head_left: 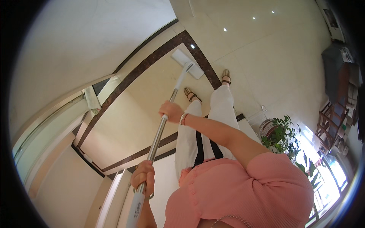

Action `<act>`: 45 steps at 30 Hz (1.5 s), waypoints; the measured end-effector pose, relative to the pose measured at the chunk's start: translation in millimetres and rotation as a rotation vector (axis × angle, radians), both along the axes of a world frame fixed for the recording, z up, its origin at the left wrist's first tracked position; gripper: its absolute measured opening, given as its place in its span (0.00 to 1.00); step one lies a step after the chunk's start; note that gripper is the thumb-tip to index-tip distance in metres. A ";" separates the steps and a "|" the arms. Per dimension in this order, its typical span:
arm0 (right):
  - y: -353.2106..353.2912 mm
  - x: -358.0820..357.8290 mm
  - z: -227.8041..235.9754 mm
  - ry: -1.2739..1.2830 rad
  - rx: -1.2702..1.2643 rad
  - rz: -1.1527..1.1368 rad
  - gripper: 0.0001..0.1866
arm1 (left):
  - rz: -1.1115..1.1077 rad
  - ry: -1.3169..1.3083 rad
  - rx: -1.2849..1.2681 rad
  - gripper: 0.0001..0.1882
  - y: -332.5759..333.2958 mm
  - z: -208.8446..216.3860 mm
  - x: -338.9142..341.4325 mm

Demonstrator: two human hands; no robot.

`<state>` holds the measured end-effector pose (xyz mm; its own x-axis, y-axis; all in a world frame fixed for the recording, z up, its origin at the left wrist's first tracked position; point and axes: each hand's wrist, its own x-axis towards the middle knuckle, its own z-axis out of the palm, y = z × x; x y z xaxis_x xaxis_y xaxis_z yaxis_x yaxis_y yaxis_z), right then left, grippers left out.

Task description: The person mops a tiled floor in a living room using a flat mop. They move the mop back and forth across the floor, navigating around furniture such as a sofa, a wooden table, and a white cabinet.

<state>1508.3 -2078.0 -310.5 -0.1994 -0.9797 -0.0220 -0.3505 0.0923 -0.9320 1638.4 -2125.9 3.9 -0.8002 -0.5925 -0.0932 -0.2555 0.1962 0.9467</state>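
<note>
A flat mop [157, 140] with a silver pole, a white grip and a white joint runs slantwise through the view. Its rectangular white head [197, 71] lies on the glossy cream floor, just inside the corner of a dark brown border strip. My left hand [143, 176] is wrapped round the pole at the top of the white grip. Farther down toward the head, my right hand [172, 111] closes round the silver pole, its arm reaching across my body. The mop head is ahead of my feet, in sandals [226, 76].
A white wall [91, 41] with a dark baseboard rises at the left, beside a doorway [57, 114]. To the right are a potted plant [283, 133], wooden chairs [330, 117] and a grey-covered piece of furniture [334, 72]. A bright window [330, 182] is at lower right.
</note>
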 end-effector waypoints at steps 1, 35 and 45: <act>-1.8 6.8 5.5 -0.023 0.027 0.031 0.05 | -0.001 -0.012 -0.007 0.14 0.8 6.0 1.3; -42.4 -527.0 -67.8 0.422 0.212 -0.134 0.06 | 0.090 0.252 0.058 0.16 -35.6 -129.2 -445.3; -40.5 -327.5 -42.2 0.266 0.236 -0.024 0.08 | 0.118 0.185 0.006 0.16 -33.7 -91.6 -266.5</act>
<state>1180.9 -2118.5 -352.7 -0.2515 -0.9487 -0.1918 -0.5730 0.3057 -0.7604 1371.9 -2159.6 -87.7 -0.7292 -0.6828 0.0449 -0.0980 0.1692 0.9807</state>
